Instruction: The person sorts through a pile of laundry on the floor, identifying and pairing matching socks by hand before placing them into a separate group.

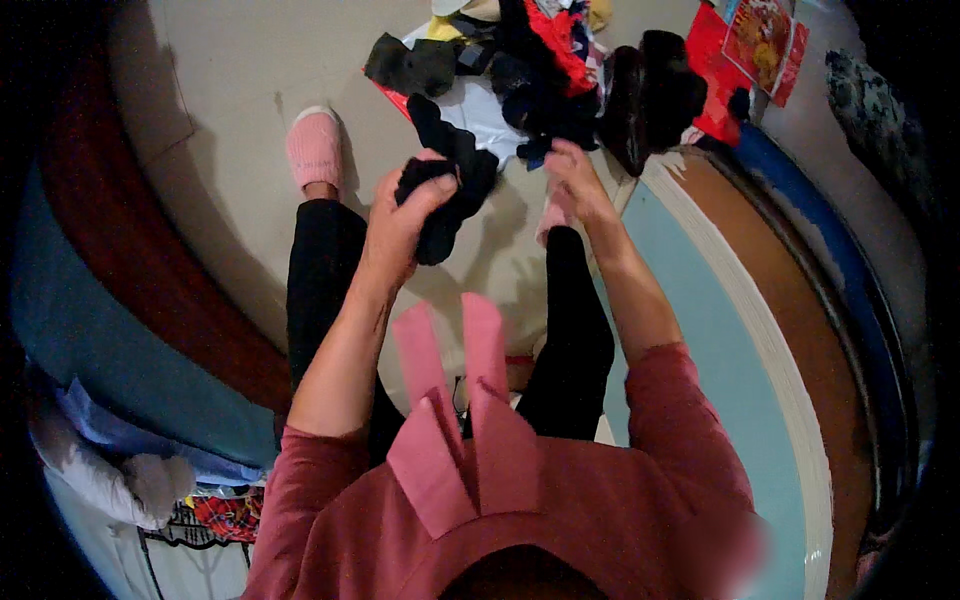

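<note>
My left hand (388, 222) is closed around a bunch of black socks (437, 238), with the thumb lying across the top. Part of the dark knit hangs below the fingers, and another piece stretches up and away from the hand. My right hand (580, 185) is held out over the near edge of a clothes pile, its fingers apart and nothing visible in them. Just beyond its fingertips lie dark socks (525, 95) on a white plastic sheet (480, 108). A dark grey sock (410, 65) rests at the pile's left side.
Dark brown shoes or boots (650, 95) stand right of the pile, beside a red printed bag (715, 85). A pale blue panel with a white rim (690, 270) curves along my right. My pink slippers (315, 150) are on the tiled floor (230, 90). Left is a dark red wooden edge (130, 250).
</note>
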`<act>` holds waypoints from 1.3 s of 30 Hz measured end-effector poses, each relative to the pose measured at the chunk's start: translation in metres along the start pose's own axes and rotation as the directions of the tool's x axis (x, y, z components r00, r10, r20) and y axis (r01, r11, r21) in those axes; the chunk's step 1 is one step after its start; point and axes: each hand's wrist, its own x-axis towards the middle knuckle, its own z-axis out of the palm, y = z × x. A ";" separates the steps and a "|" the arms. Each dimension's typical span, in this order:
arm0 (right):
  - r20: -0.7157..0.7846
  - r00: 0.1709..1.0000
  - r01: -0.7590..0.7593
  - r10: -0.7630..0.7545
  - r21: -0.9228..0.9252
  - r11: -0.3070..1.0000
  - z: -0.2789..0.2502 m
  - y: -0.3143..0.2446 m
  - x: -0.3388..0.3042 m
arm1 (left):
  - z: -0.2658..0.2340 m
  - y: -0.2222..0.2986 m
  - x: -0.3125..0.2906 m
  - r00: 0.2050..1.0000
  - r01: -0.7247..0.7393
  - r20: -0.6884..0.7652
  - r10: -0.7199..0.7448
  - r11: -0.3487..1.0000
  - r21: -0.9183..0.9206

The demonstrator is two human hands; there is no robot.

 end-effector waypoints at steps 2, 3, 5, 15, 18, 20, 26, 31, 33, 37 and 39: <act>-0.069 0.993 0.090 -0.097 -0.102 0.991 0.031 -0.010 0.067 | -0.006 0.004 -0.004 0.999 -0.044 0.005 0.044 0.976 0.213; -0.093 0.992 0.066 -0.082 -0.160 0.985 0.069 -0.031 0.088 | -0.012 0.003 -0.008 0.998 -0.060 0.003 0.063 0.947 0.315; -0.315 0.917 0.030 -0.245 -0.558 0.829 0.085 -0.034 0.152 | -0.009 0.003 -0.002 0.993 -0.116 0.068 0.096 0.899 0.423; -0.271 0.757 0.509 -0.595 -0.327 0.796 0.099 -0.096 0.060 | -0.026 0.004 0.006 0.949 -0.243 -0.052 0.310 0.826 0.508; -0.076 0.687 0.588 -0.723 -0.526 0.615 0.083 -0.123 -0.016 | -0.013 0.004 0.006 0.967 -0.240 0.009 0.255 0.897 0.372; 0.147 0.558 0.705 -0.817 -0.603 0.373 0.088 -0.135 -0.054 | -0.002 0.005 0.009 0.978 -0.210 0.061 0.201 0.904 0.372; 0.481 0.504 0.840 -0.717 -0.467 0.277 0.132 -0.114 -0.103 | 0.015 -0.003 0.007 0.971 0.212 0.125 -0.205 0.976 -0.046; -0.074 0.764 0.539 -0.641 -0.474 0.697 0.122 -0.086 -0.031 | -0.010 -0.009 0.013 0.951 0.232 -0.216 -0.221 0.973 0.023; -0.077 0.799 0.413 -0.596 -0.650 0.638 0.086 -0.056 0.055 | -0.012 -0.015 0.015 0.983 0.162 -0.133 -0.123 0.926 0.341; 0.247 0.706 0.153 -0.664 -0.968 -0.198 0.065 -0.028 0.143 | -0.019 -0.020 0.018 0.993 -0.082 0.000 0.117 0.697 0.713; 0.132 0.870 0.154 -0.475 -0.988 0.007 0.067 -0.041 0.152 | -0.016 -0.005 0.016 0.992 -0.058 -0.037 0.123 0.686 0.725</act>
